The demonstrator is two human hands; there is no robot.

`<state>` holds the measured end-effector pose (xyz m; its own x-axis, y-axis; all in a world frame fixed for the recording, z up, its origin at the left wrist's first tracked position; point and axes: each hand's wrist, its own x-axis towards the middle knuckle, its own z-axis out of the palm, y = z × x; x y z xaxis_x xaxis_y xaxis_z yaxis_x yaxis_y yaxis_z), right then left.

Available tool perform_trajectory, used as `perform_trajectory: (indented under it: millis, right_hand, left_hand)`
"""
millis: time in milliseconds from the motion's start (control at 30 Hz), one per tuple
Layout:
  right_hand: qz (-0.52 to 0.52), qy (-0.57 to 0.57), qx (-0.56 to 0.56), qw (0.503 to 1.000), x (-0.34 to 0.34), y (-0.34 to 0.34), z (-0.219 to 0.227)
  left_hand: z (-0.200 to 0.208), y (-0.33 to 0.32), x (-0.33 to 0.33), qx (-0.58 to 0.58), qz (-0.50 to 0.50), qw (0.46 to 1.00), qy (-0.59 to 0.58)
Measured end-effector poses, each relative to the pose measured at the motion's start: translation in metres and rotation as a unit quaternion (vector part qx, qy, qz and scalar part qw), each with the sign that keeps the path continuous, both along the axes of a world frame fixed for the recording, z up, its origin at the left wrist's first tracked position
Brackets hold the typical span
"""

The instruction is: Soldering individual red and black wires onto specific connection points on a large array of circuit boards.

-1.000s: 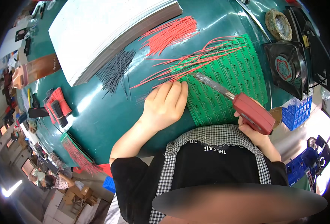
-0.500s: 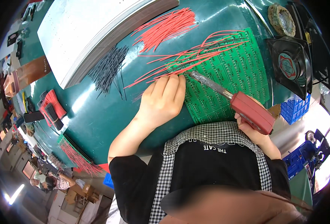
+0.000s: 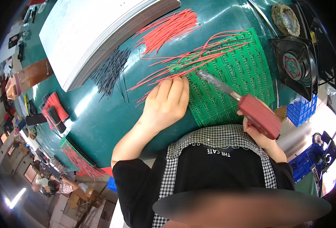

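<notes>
A green circuit board panel (image 3: 229, 81) lies on the table in front of me, with rows of small parts. Loose red wires (image 3: 198, 60) and a few black ones lie across its far left part. My left hand (image 3: 168, 99) rests at the panel's left edge, fingers curled together; a red wire's end sticks out to their left, while the fingertips are hidden. My right hand (image 3: 252, 129) grips a red soldering gun (image 3: 260, 116) from below. The gun's worn metal tip (image 3: 213, 80) points to the far left, just over the panel, apart from my left fingers.
A red wire pile (image 3: 170, 30) and a black wire pile (image 3: 111, 72) lie beyond, beside a thick white stack of sheets (image 3: 88, 34). At right stand a black fan (image 3: 293, 68) and a round dish (image 3: 286, 19). A wired board stack (image 3: 78, 157) sits at the left table edge.
The soldering gun has drawn back slightly to the right, its tip moving away from my left fingertips. My left hand has barely moved; the wire end beside it has shifted a little.
</notes>
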<state>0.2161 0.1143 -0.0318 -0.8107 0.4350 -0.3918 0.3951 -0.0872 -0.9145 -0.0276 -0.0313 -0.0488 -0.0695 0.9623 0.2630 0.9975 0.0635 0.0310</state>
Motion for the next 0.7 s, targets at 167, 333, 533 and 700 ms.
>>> perform_trajectory:
  millis: [167,333,533,700]
  right_hand:
    - [-0.075,0.05,-0.113,0.989,-0.009,0.001,0.01]
    - [-0.094,0.069,-0.138,0.984,-0.01,0.001,0.011]
    - [-0.078,0.034,-0.129,0.988,-0.008,0.003,0.01]
    - [-0.068,0.036,-0.101,0.992,-0.008,0.002,0.01]
  left_hand:
    - [0.0,0.0,0.001,-0.005,0.005,1.0,0.007]
    - [0.005,0.002,0.003,0.029,0.003,1.0,-0.009]
    - [0.006,0.012,0.005,0.033,-0.013,0.999,-0.021]
    - [0.0,0.016,0.0,0.041,-0.043,0.998,-0.004]
